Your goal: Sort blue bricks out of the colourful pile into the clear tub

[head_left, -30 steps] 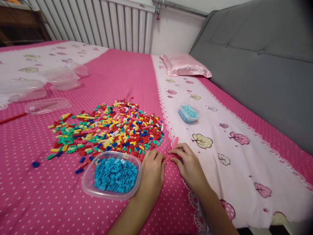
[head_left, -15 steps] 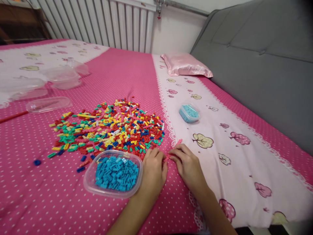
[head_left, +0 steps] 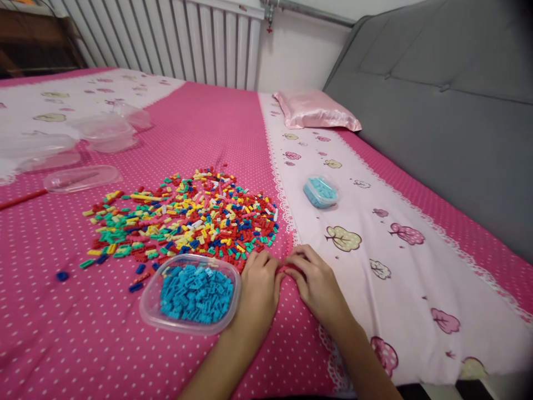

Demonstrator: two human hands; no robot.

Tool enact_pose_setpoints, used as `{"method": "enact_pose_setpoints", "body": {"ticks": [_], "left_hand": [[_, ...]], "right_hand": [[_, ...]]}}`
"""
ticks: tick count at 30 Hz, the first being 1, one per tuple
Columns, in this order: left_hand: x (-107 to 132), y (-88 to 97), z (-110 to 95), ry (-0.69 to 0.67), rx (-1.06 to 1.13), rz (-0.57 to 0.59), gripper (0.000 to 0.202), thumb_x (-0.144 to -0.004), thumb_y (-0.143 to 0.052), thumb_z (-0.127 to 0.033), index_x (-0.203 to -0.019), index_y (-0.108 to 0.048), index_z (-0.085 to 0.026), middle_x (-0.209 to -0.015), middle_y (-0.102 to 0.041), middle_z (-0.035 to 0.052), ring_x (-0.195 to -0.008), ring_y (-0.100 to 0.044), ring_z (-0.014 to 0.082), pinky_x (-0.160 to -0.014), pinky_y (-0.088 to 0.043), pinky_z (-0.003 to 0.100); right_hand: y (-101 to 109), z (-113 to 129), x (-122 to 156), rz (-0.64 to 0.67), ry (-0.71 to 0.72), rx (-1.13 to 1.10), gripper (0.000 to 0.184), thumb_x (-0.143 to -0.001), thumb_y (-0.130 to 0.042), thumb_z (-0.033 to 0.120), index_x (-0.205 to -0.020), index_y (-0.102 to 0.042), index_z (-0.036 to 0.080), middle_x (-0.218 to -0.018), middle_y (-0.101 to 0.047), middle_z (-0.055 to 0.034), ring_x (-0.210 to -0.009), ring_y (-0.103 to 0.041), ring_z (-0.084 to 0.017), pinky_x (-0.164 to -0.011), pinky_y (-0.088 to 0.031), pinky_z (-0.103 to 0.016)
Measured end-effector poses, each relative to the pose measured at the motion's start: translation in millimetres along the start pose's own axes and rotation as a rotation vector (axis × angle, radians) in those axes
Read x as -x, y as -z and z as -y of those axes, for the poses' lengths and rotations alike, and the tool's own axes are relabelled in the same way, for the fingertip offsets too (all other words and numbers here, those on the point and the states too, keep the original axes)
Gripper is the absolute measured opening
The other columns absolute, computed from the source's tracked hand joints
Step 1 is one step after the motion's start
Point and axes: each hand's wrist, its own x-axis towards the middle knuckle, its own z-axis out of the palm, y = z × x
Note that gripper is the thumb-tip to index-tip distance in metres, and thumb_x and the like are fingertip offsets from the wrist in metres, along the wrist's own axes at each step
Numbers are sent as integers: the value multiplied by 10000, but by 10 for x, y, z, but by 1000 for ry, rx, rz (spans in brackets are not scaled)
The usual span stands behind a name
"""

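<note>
My left hand [head_left: 259, 283] and my right hand [head_left: 316, 283] meet fingertip to fingertip low over the bedspread. Between them they pinch small pink building bricks [head_left: 290, 243], a narrow strip of which sticks up past my right fingers. Its lower part is mostly hidden by my fingertips. Touching or very near my left wrist is a clear plastic tub [head_left: 147, 311] holding many blue bricks [head_left: 195, 293]. Just beyond my left hand spreads a loose heap of mixed bricks [head_left: 200, 216] in red, yellow, green, blue, white and pink.
A smaller lidded tub [head_left: 320, 192] of light blue bricks stands on the white printed strip. Clear containers [head_left: 104, 133], a clear lid [head_left: 83, 178] and a red stick [head_left: 23, 199] lie at left. A pink pillow [head_left: 316, 109] rests near the grey headboard [head_left: 433, 89].
The pink strip between my hands has swung from leaning right to nearly upright. My fingertips have drawn closer together. The tubs and the heap stay put.
</note>
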Motion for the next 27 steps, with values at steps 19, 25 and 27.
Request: {"method": "enact_pose_setpoints", "body": {"ticks": [19, 25, 27], "left_hand": [[-8, -21, 20, -89, 95, -80, 205, -923, -638, -215, -1115, -695, -172, -1010, -649, 79, -976, -573, 257, -856, -492, 402], [-52, -19, -33, -79, 20, -39, 143, -940, -576, -190, -1012, -698, -173, -987, -671, 79, -968, -565, 268, -852, -468, 415], [-56, -14, -40, -69, 22, -39, 112, -925, -577, -170, -968, -680, -168, -983, -673, 78, -959, -562, 266, -842, -463, 408]], "right_hand": [[188, -85, 36, -41, -107, -138, 145, -881, -645, 91, -951, -702, 204, -947, -727, -46, -922, -662, -221, -844, -509, -361], [163, -70, 50, -35, -163, -115, 150, -870, -643, 100, -976, -693, 193, -947, -716, -66, -898, -653, -240, -829, -516, -394], [157, -59, 54, -26, -138, -97, 158, -882, -622, 106, -981, -702, 199, -954, -711, -70, -915, -647, -244, -838, -513, -397]]}}
